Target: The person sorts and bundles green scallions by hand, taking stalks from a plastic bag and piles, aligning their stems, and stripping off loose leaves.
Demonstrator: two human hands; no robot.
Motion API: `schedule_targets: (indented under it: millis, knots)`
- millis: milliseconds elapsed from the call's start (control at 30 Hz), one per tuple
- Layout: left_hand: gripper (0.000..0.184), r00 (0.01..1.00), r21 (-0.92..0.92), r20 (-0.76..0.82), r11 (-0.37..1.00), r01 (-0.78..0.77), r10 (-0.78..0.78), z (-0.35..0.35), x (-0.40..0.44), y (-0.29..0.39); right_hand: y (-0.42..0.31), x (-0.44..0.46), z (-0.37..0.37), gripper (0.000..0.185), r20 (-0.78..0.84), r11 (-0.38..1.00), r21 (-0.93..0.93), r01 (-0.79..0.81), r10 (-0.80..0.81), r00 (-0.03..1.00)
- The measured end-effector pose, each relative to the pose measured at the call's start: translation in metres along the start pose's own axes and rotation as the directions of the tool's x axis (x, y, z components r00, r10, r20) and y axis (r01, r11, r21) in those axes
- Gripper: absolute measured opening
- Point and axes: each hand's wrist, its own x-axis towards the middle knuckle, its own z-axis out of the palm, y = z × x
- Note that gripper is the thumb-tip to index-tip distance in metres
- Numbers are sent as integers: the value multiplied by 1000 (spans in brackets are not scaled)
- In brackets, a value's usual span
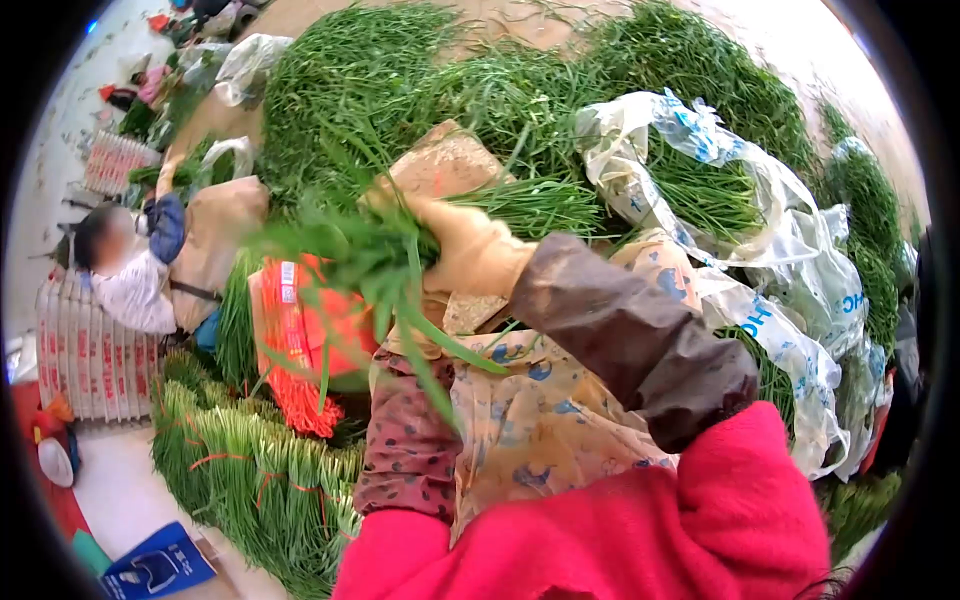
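Observation:
My right hand (465, 245), in a tan glove below a dark brown oversleeve, is closed around a bunch of long green chives (385, 255). The leaves are smeared by motion and hang down over my lap. Below the bunch, my left forearm in a spotted oversleeve (410, 435) reaches up; leaves cover the left hand, so its fingers are hidden. Behind the right hand is a worn tan board or block (445, 160). An orange-red packet with a bundle of red ties (305, 345) lies left of the hands.
Large heaps of loose chives (540, 100) spread ahead. Plastic bags (800, 250) with chives stand at right. Tied bundles (250, 465) line the lower left. Another person (135, 265) sits at left beside stacked crates (95, 350). A blue box (160, 565) lies lower left.

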Motion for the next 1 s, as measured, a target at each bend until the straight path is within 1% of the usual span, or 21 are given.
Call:
schedule_targets:
  millis: [67,133,167,200,233,267,300,333,367,400,433,467,500,533,567,600,667,867,933,967,1000]
  knots:
    - [47,1000,209,1,978,4,-5,-16,-2,2,22,-8,1,77,127,989,-149,18,1,992]
    - [49,1000,556,20,831,0,-14,-31,5,4,26,-9,3,73,86,965,-234,116,-98,991]
    - [50,999,761,51,648,-29,-16,-40,9,6,23,-10,2,68,132,977,-190,94,-69,989]
    - [51,996,926,82,371,-70,-17,-50,12,8,9,-9,-2,64,186,988,-137,76,-49,981]
    - [52,986,989,149,-9,-150,-72,-64,14,13,7,-10,4,58,169,980,-197,34,0,986]
    - [53,971,918,195,-322,-231,-139,-74,14,19,6,-9,11,52,151,968,-251,-1,40,988]
    - [54,957,836,200,-473,-279,-212,-81,10,22,8,-3,13,46,98,964,-257,-62,90,991]
    - [55,956,835,183,-476,-275,-230,-90,3,26,9,-2,19,40,47,959,-257,-121,137,989]
    - [56,963,878,177,-410,-247,-202,-97,-5,33,2,-11,30,36,-290,982,-161,-101,51,956]
    - [56,994,984,111,-138,-112,-15,-72,-33,17,1,-8,16,36,-167,997,-61,-39,29,986]
    - [55,984,981,40,182,-72,172,-48,-61,0,-1,-8,13,39,-82,998,-52,-18,14,997]
    - [55,992,982,27,184,-50,126,-61,-73,6,1,-8,13,41,-9,999,-37,-11,10,1000]
    - [59,978,941,-181,307,141,106,-83,-87,22,5,-14,15,42,46,999,-43,24,-22,999]
    - [61,955,902,-289,355,247,70,-107,-97,29,10,-22,19,43,106,997,-46,60,-55,993]
    - [63,919,848,-394,398,349,33,-132,-108,37,17,-32,24,41,163,993,-118,-32,52,985]
    - [61,882,793,-472,435,426,-3,-148,-113,39,23,-37,28,38,195,978,-207,-21,62,979]
    - [58,835,711,-546,491,504,-67,-156,-117,30,25,-49,37,30,-19,980,-156,125,-130,991]
    - [50,820,663,-544,508,551,-178,-150,-119,10,-26,-101,37,14,10,916,-170,365,-369,930]
    - [47,825,661,-531,514,547,-194,-143,-117,8,-27,-114,56,14,95,811,-326,487,-484,870]
    - [45,831,661,-518,521,540,-204,-139,-116,8,-26,-123,55,15,80,660,-406,632,-663,744]
    - [44,837,663,-504,527,532,-211,-134,-115,9,-20,-132,60,15,74,655,-409,635,-670,738]
